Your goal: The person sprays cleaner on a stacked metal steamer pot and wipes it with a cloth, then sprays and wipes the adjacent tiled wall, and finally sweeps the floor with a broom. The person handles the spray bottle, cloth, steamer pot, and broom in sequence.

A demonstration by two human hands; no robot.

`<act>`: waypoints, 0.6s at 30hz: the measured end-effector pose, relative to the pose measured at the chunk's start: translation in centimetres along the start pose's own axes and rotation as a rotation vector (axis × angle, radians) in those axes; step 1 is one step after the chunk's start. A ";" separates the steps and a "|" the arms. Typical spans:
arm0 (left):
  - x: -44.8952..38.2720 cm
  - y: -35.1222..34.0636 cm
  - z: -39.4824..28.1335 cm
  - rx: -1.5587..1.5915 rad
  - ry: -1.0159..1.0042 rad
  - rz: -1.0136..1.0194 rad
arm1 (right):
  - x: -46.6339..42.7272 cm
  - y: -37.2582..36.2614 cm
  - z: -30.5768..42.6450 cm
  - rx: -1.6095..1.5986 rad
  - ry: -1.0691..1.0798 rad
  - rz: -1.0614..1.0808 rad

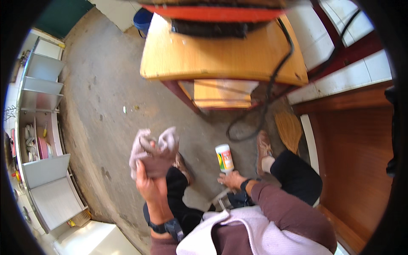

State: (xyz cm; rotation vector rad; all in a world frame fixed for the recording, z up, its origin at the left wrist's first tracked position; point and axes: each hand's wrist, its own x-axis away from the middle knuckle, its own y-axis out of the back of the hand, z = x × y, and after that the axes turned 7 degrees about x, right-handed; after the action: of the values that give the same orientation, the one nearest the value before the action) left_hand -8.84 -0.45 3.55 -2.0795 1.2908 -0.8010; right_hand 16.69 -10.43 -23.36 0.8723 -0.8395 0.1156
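Note:
My left hand (145, 185) is raised at the left and grips a crumpled pinkish-grey cloth (156, 159). The thumb presses on the cloth's near side and its loose corners stick up. Lower down, my right hand (234, 180) has its fingers curled at the narrow end of a white plastic bottle (225, 158). That bottle bears a green, yellow and orange label with writing, and its broad white end points away from me. My fingers partly hide the narrow end.
Ahead stands a wooden table (220, 60) bearing a red and black object (216, 14). A black cable (267, 92) loops down by my shoe. A straw broom (288, 129) lies beside a brown wooden cabinet (353, 159). Cupboards (46, 172) with open doors line the left; a blue bucket (142, 20) stands behind.

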 end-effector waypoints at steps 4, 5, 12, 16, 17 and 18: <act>0.5 0.3 -0.4 0.006 0.001 -0.003 | -1.2 -1.9 -0.8 -0.108 -0.083 -0.025; 0.6 0.3 -0.4 0.044 0.001 0.054 | -1.4 -2.3 -1.3 -0.152 -0.080 0.042; 1.1 0.5 -0.3 0.120 0.060 -0.032 | -1.3 1.6 -2.0 -0.560 0.139 -0.089; 0.8 0.5 -0.1 0.156 0.071 0.027 | -1.1 8.6 -5.8 -1.237 -0.057 -0.171; 0.6 0.5 0.0 0.182 0.057 0.037 | -1.2 10.2 -7.2 -1.464 -0.056 -0.234; 0.5 0.5 0.0 0.120 0.033 0.022 | -0.4 10.9 -8.4 -1.546 -0.147 -0.243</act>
State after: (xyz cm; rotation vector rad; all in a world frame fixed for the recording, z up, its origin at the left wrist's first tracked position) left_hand -8.99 -1.11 3.26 -1.9622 1.2486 -0.8845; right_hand 16.95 2.90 -19.75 -0.4957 -0.6878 -0.7448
